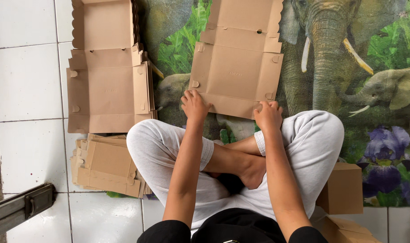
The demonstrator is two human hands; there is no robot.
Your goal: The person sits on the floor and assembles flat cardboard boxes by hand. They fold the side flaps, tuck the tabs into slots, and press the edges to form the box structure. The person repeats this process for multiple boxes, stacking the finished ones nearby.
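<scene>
Sitting cross-legged, we grip the flat cardboard box blank's [235, 67] near edge, left hand [195, 107] and right hand [268, 116] pinching its corners to fold it.

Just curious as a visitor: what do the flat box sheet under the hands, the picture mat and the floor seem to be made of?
Flat box blank: thin brown cardboard, matte, with die-cut tabs and crease lines; both the left hand and right hand press its near edge.
Elephant-print mat: probably printed fabric or vinyl; the look leaves it open.
Floor: glossy white tiles, likely ceramic, with visible grout lines.
</scene>
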